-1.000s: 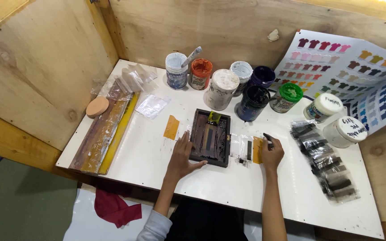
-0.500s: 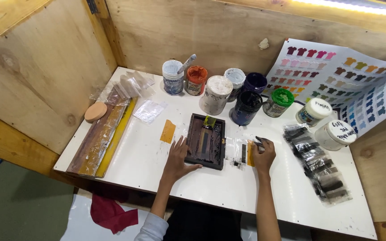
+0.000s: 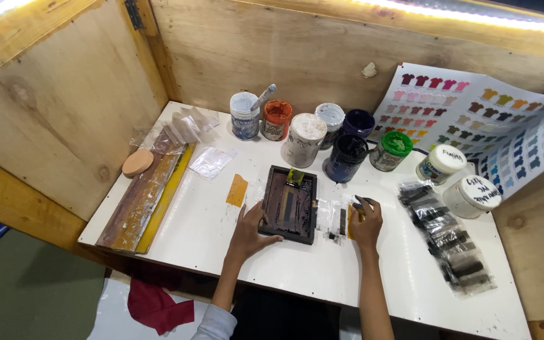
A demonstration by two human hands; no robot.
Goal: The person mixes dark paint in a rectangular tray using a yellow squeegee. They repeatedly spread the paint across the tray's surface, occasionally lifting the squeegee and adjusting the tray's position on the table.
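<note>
left hand grip: the left hand (image 3: 249,228) lies flat with fingers spread, pressing on the left edge and near corner of the small dark frame (image 3: 289,204); it pinches nothing.
right hand grip: the right hand (image 3: 366,225) is curled shut around a small dark tool (image 3: 361,203), whose tip shows above the fingers; a strip of yellow tape (image 3: 350,220) sits just under the hand, just right of the frame.
frame: rectangular, dark, smeared with purple-brown ink, flat on the white bench (image 3: 322,271), near its middle.
just right of frame: a clear plastic sheet (image 3: 331,217) with dark marks, between the frame and the right hand.
left of frame: a yellow-orange patch (image 3: 237,190) on the bench; further left a small clear bag (image 3: 209,161), then a long wooden squeegee (image 3: 143,198) with a round tan disc (image 3: 138,162) at its far end.
behind frame: a row of ink jars, among them a white one holding a stick (image 3: 245,115), an orange one (image 3: 276,119), a dark blue one (image 3: 345,157) and a green-lidded one (image 3: 391,150).
far right of frame: two white-lidded tubs (image 3: 459,179), a strip of dark samples in clear plastic (image 3: 447,236), and a colour chart of shirts (image 3: 480,123) leaning on the wooden wall.
</note>
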